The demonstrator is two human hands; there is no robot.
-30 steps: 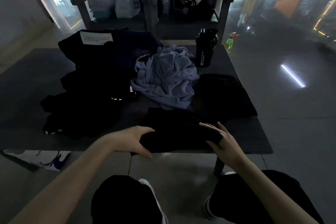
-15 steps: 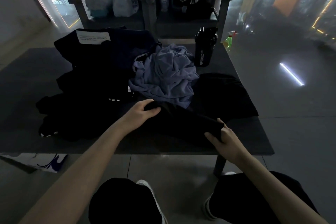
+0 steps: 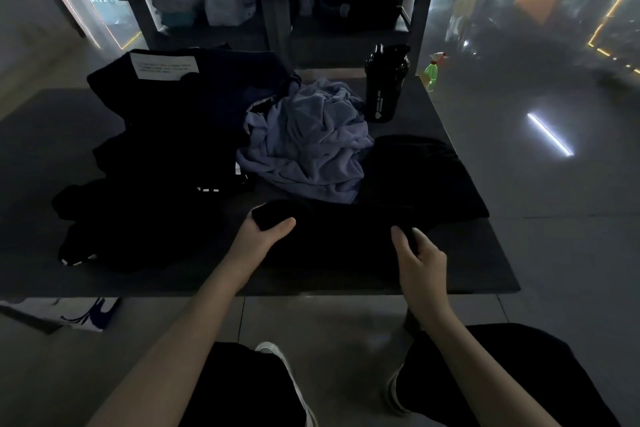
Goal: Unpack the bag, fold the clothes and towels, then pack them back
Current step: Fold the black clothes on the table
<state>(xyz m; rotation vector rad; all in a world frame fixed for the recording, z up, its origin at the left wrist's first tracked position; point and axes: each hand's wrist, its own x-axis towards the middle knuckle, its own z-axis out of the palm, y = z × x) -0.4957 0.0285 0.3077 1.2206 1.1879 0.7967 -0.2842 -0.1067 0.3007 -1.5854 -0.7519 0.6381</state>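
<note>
**Black garment at front table edge**

I am gripping the garment (image 3: 339, 236) with left hand (image 3: 258, 241) and right hand (image 3: 420, 260), each pinching one end, on the table (image 3: 467, 263). Crowding behind it: one lilac cloth (image 3: 311, 146), one dark pile (image 3: 156, 156), one folded black piece (image 3: 426, 173) and one bottle (image 3: 386, 85).

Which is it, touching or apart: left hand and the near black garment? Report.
Touching. The head view shows the left hand pinching a corner of the black garment, thumb pressed against the fabric.

Black shorts (image 3: 242, 388), bare forearms (image 3: 194, 315)
</note>
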